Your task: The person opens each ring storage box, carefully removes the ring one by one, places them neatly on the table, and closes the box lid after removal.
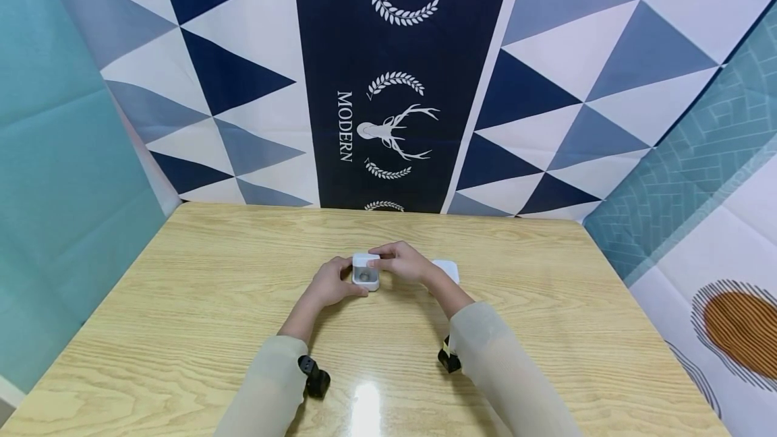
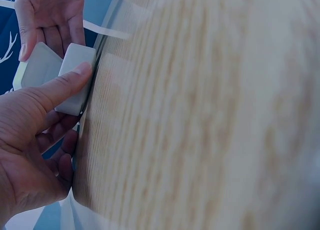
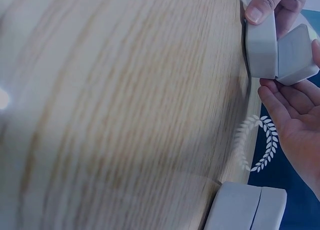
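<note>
The left hand (image 1: 332, 281) grips the base (image 1: 371, 285) of an open, white, seemingly plastic hinged box (image 1: 366, 283) on the pale wood-grain table (image 1: 243, 288); likely light, stiff and smooth, it suits holding by base and lid (image 1: 361, 260). The right hand (image 1: 405, 263) pinches the lid.

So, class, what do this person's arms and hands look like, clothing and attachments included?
The left hand and right hand are ungloved. Both the left sleeve and right sleeve are long, plain and pale beige. A small black device sits at the left cuff; another, with a yellowish patch, at the right.
</note>
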A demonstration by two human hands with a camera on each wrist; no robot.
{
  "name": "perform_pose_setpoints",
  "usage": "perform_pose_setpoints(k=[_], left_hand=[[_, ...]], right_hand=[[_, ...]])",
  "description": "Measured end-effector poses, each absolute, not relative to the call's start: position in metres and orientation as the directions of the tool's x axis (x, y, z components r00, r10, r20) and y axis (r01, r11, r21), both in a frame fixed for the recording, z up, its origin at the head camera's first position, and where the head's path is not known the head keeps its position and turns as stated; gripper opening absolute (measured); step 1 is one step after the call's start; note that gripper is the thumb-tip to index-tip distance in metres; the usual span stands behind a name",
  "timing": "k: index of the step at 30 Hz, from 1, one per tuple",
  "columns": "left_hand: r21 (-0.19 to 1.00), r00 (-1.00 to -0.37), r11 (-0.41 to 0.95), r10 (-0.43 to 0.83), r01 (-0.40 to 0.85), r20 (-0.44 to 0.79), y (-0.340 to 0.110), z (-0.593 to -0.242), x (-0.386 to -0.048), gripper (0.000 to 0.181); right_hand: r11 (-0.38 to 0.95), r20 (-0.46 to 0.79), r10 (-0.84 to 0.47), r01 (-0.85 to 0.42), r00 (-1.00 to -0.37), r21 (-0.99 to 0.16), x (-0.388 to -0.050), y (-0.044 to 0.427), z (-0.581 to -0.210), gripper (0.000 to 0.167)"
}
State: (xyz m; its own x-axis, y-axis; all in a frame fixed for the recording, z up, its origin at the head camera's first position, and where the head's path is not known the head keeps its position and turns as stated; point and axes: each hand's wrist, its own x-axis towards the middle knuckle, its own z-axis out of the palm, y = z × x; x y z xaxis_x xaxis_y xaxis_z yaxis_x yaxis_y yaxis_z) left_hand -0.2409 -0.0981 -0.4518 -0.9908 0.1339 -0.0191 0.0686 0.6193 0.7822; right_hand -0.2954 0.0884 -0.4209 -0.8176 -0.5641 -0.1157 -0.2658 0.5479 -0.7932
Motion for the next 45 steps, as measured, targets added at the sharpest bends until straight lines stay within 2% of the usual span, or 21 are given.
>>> perform_pose_setpoints(k=[36,45], left_hand=[[0.777,-0.991,0.625,0.133,0.067,-0.022,-0.0986,-0.4516,-0.2407,0.072],[0.773,-0.991,0.631,0.128,0.062,-0.025,-0.0983,-0.4515,-0.2402,0.073]], right_hand=[[0.544,-0.111,-0.567,-0.27,-0.816,-0.795,-0.2967,0.0879,-0.4203,0.043],[0.519,-0.1,-0.589,-0.28,-0.802,-0.808,-0.296,0.09,-0.4196,0.048]])
